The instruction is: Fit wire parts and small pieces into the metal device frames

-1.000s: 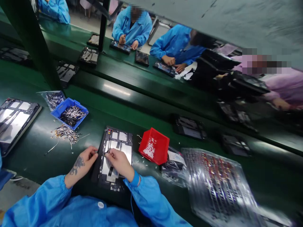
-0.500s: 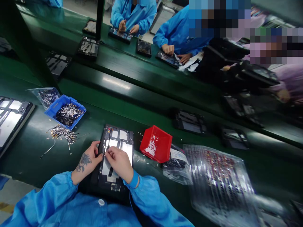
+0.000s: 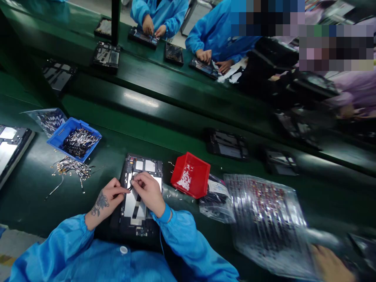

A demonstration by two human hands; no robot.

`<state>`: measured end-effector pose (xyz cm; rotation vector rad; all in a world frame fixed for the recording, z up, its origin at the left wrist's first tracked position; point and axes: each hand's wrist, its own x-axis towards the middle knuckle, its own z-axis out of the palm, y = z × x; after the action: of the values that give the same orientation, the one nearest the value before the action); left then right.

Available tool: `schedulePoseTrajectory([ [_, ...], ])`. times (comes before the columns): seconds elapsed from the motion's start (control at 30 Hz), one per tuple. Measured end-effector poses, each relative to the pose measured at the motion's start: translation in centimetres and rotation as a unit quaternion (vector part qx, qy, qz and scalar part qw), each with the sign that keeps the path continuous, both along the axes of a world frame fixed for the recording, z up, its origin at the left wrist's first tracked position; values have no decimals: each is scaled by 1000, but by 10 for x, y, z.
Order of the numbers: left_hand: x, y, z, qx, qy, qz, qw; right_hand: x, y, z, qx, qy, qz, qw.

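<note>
— Head view: how far along?
— Left hand (image 3: 107,197) and right hand (image 3: 149,192) pinch a small cable (image 3: 131,185) over the open tablet (image 3: 141,192) on the tabletop (image 3: 35,184); it looks not yet seated.

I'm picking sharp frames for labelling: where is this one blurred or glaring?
Head view: hands and tablet frame sharp; plastic sheet at right smeared with glare; far bench at right blurred; light streak on the belt rail.

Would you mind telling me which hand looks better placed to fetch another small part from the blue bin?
Probably the left hand: the blue bin lies on its side, while the right hand rests over the open tablet.
</note>
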<state>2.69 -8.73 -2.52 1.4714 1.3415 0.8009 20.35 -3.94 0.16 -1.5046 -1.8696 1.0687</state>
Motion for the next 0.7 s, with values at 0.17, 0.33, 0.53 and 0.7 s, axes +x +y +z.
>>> schedulePoseTrajectory([
  [0.17, -4, 0, -6, 34, 46, -44, 997, 0, 3, -4, 5, -8, 1, 1000],
  [0.33, -4, 1, -3, 52, 94, -72, 992, 0, 1, -10, 9, -27, -1, 1000],
  [0.53, -3, 2, 0, 68, 121, -77, 987, -1, 1, -8, 12, -53, 4, 999],
  [0.7, -3, 2, 0, 81, 127, -73, 986, -3, 1, -6, 16, -66, 9, 998],
])
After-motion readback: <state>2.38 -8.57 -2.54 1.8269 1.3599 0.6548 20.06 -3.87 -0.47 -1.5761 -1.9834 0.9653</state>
